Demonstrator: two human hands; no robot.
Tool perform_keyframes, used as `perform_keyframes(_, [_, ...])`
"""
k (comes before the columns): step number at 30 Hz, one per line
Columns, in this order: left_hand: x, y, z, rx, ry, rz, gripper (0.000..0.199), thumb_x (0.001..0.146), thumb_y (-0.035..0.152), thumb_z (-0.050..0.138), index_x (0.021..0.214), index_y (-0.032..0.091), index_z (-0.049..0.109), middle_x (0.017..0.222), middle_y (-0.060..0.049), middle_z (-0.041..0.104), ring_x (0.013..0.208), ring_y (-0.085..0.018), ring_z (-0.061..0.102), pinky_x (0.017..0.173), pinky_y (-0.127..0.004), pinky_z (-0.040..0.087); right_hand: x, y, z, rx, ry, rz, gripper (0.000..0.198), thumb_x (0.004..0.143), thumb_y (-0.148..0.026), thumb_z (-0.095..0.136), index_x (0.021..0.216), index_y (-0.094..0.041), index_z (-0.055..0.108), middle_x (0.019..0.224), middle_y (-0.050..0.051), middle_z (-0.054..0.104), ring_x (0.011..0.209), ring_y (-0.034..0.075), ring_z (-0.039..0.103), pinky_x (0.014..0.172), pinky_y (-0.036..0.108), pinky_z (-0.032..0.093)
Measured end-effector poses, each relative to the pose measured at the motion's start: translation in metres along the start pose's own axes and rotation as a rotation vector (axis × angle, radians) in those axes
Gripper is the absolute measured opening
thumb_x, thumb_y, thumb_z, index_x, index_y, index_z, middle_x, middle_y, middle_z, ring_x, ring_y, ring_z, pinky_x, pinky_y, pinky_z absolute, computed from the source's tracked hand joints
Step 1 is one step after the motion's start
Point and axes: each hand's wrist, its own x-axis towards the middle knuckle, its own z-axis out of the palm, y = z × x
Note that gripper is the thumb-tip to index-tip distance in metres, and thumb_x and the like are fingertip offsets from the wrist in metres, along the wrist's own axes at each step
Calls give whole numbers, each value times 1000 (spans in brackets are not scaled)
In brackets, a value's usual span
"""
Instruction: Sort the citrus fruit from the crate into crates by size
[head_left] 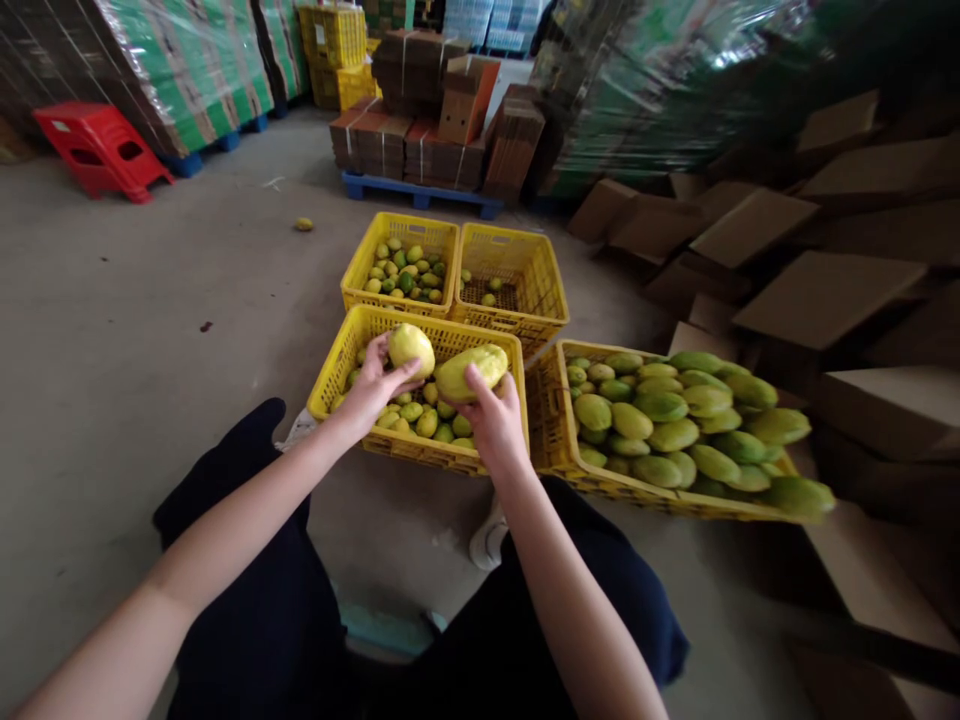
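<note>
My left hand (373, 387) is closed around a pale yellow papaya (412, 350), its rounded end facing up. In my right hand (493, 415) lies a longer, bumpy yellow-green papaya (472, 373), gripped between thumb and fingers. Both fruits are held side by side, slightly apart, above a yellow plastic crate (328, 385). Inside that crate are several more green-yellow fruits (427, 424), partly hidden by my hands. To the right, another yellow crate (556, 420) is heaped with large green-yellow papayas (675, 434).
Beyond the near crate stand a crate of smaller fruits (360, 258) and one with few fruits (551, 275). Loose cardboard boxes (832, 290) crowd the right. A red stool (105, 150), a stray fruit (304, 224) and a blue pallet (420, 192) with cartons are farther back.
</note>
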Motion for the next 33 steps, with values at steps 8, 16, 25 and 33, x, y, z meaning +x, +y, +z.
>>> perform_keyframes(8, [-10, 12, 1, 308, -207, 272, 61, 57, 23, 92, 110, 25, 61, 125, -6, 61, 113, -26, 62, 94, -39, 56, 0, -2, -9, -556, -76, -648, 57, 75, -28, 78, 128, -30, 56, 135, 9, 60, 129, 31, 56, 105, 54, 51])
perform_keyframes(16, [-19, 22, 6, 220, -146, 237, 53, 55, 3, 87, 101, 22, 69, 122, -6, 62, 118, -24, 59, 98, -30, 49, -2, -2, -8, -671, -144, -890, 54, 70, -12, 65, 120, -32, 56, 126, 8, 60, 123, 32, 57, 111, 61, 42])
perform_keyframes(25, [-13, 26, 1, 185, -195, 193, 61, 53, 2, 88, 108, 22, 71, 125, -6, 66, 125, -26, 58, 109, -34, 45, -8, -7, -6, -368, -143, -604, 59, 65, -14, 81, 118, -31, 59, 126, 5, 64, 122, 27, 59, 104, 48, 50])
perform_keyframes(33, [1, 20, -8, -128, -174, -148, 51, 61, 11, 88, 105, 19, 65, 111, -6, 71, 110, -26, 68, 91, -35, 59, -2, -12, -5, 7, -131, -219, 49, 60, -15, 88, 104, -27, 69, 109, 1, 74, 110, 22, 65, 92, 35, 56])
